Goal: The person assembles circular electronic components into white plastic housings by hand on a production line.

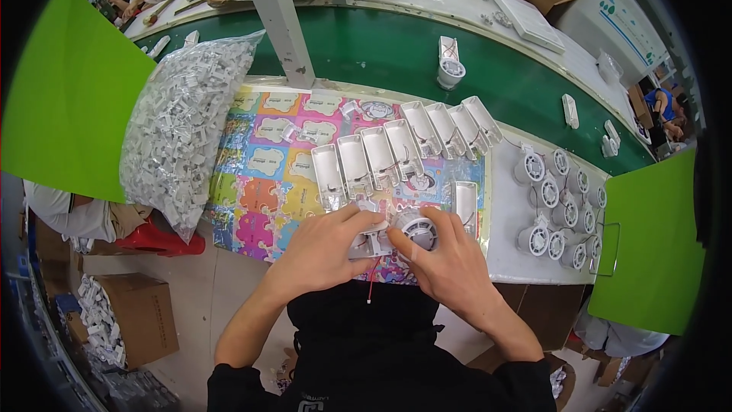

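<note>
At the mat's [259, 197] near edge, the left hand [316, 248] pinches the white case [367, 247] and the right hand [455, 263] hugs the round white part [419, 233], so the dangling red wire [371, 284] might rip if it snags.

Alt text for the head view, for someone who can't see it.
A person's left hand holds a white plastic housing, a red wire trailing below, and the right hand a round white unit. Open white trays lie ahead on a colourful mat, a clear bag of small white parts at left and more round units at right.
</note>
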`<move>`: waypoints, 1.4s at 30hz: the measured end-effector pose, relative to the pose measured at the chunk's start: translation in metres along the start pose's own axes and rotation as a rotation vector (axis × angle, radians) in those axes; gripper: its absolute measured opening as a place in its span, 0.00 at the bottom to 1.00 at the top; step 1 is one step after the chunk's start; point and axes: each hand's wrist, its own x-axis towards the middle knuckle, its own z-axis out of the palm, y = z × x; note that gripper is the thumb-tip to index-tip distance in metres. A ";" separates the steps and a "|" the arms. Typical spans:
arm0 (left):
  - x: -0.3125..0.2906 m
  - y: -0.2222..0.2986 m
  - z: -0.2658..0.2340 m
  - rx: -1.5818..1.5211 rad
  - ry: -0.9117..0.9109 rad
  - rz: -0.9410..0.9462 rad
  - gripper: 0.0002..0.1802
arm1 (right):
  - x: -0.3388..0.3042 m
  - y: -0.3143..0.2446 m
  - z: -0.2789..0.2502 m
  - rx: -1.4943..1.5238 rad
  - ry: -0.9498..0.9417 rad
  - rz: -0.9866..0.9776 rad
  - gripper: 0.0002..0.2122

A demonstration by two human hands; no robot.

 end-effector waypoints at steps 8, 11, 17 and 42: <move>0.003 -0.002 0.001 -0.140 0.037 -0.035 0.22 | -0.002 -0.008 0.006 -0.041 0.060 0.052 0.31; 0.000 -0.008 0.007 -0.198 0.079 -0.037 0.19 | -0.001 -0.007 0.007 0.000 0.002 0.065 0.35; -0.002 -0.013 0.016 -0.281 0.053 -0.104 0.19 | -0.007 -0.004 0.016 0.005 -0.009 0.066 0.36; 0.008 -0.013 0.014 -0.370 0.027 -0.121 0.17 | -0.001 0.009 0.010 -0.188 0.130 -0.093 0.31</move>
